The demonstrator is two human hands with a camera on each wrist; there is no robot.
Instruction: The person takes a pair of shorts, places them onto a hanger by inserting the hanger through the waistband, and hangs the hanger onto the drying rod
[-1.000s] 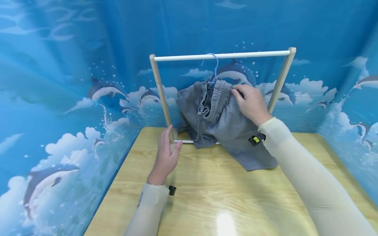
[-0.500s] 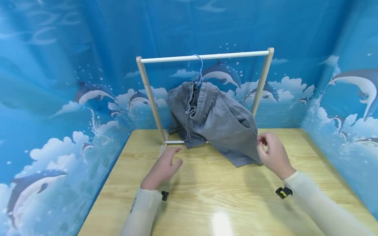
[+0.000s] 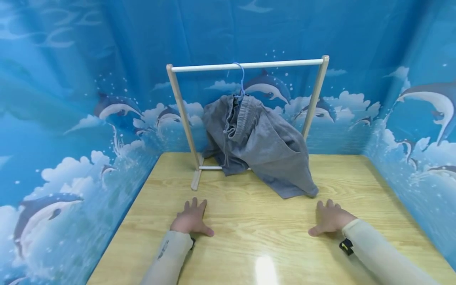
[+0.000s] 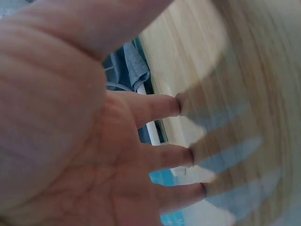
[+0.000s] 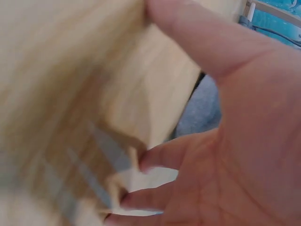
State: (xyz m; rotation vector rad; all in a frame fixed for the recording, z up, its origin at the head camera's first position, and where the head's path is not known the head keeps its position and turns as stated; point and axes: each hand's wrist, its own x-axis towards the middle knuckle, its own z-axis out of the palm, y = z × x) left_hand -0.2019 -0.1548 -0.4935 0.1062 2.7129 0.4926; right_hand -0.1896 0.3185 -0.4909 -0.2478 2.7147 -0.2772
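Observation:
Grey drawstring shorts [image 3: 263, 138] hang from a light blue hanger [image 3: 243, 79], hooked over the white top bar of a small wooden rack [image 3: 315, 99]. The waistband bunches near the hook, and one leg slants down to the right close to the tabletop. My left hand [image 3: 190, 218] has its fingers spread, fingertips on the wooden table [image 3: 256, 229] in front of the rack's left foot. On the right, my other hand [image 3: 329, 217] also rests spread fingertips on the wood, just in front of the lower leg hem. Both palms are bare in the wrist views.
Blue curtains [image 3: 124, 79] printed with dolphins and clouds close in the table at the back and both sides. The rack's left foot [image 3: 196, 178] juts forward on the tabletop. A glare spot lies near the front.
My right hand has let go of the shorts' waistband and come down to the table. The left hand has drawn back from the rack's left post onto the table.

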